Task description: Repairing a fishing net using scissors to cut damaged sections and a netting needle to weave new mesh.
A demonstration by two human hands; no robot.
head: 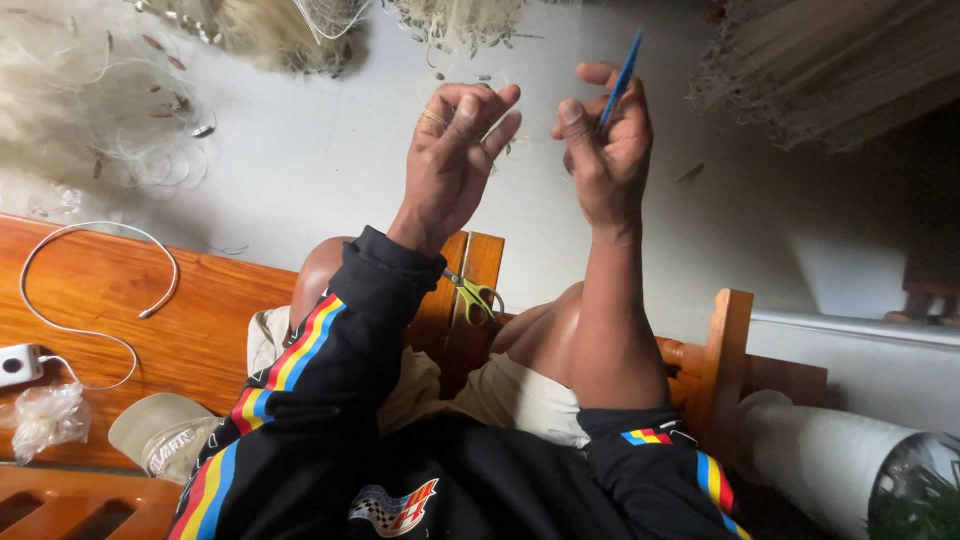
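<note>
Pinching a thin blue plastic netting needle (622, 72) in our right hand (603, 150), we curl our left hand (455, 150) around fine pale fishing line (500, 85) (barely visible), above our knees.

I count my two hands, left (455, 150) and right (600, 150), raised together. One blue netting needle (621, 80) is in the right one. One pair of green-handled scissors (474, 294), one white cable (90, 290), one charger block (18, 364), one beige cap (160, 432), one crumpled plastic bag (45, 418).
</note>
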